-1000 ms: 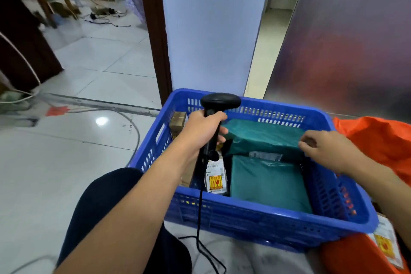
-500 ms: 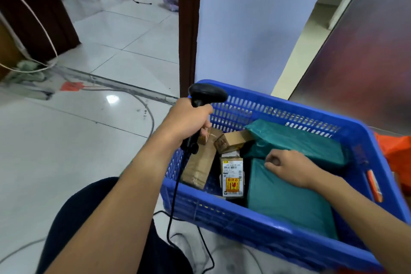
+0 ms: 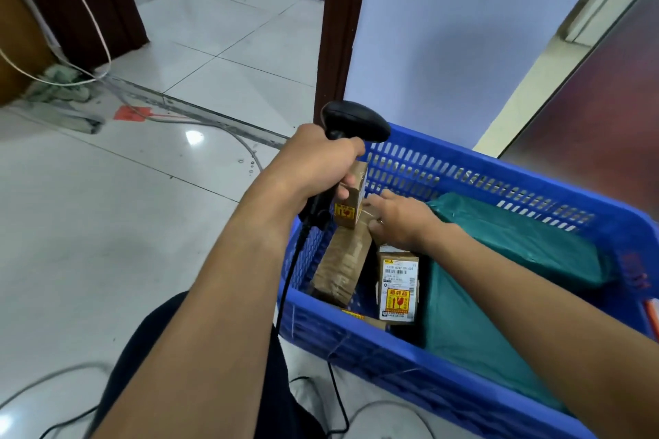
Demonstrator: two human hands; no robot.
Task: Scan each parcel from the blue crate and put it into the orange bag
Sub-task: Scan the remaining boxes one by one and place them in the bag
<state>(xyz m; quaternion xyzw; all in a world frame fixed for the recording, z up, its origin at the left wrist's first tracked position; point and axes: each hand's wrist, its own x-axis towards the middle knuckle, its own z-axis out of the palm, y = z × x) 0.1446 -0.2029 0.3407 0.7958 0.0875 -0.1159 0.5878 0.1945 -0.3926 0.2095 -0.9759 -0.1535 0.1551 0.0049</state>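
The white tiled floor [image 3: 107, 224] fills the left half of the view. The blue crate [image 3: 392, 360] stands on it at the right, close in front of the person.

Two green bagged parcels take up the right side of the crate. One [image 3: 470, 324] lies flat near the front wall, and the other [image 3: 517, 235] lies behind it towards the slotted back wall. In the left part, a long brown taped parcel [image 3: 342, 267] leans tilted against the left wall. Just beside it is a brown box [image 3: 397, 281] that shows a white shipping label and a yellow-and-red sticker. Above these, near the back left corner, a small brown box [image 3: 351, 201] with a yellow sticker stands roughly upright.

The left hand [image 3: 317, 167] is over the crate's left rim, its fingers curled tight round the handle of a black scanner [image 3: 354, 119]. The scanner's head rises above the fist. Its black cable [image 3: 285, 296] hangs down outside the crate.

The right hand [image 3: 406, 221] reaches into the crate, with its fingertips and thumb against the right side of the small brown box. Whether they have closed on it I cannot tell.

A sliver of orange [image 3: 652, 310] shows at the right edge past the crate rim. It is too little to say whether it is the bag.
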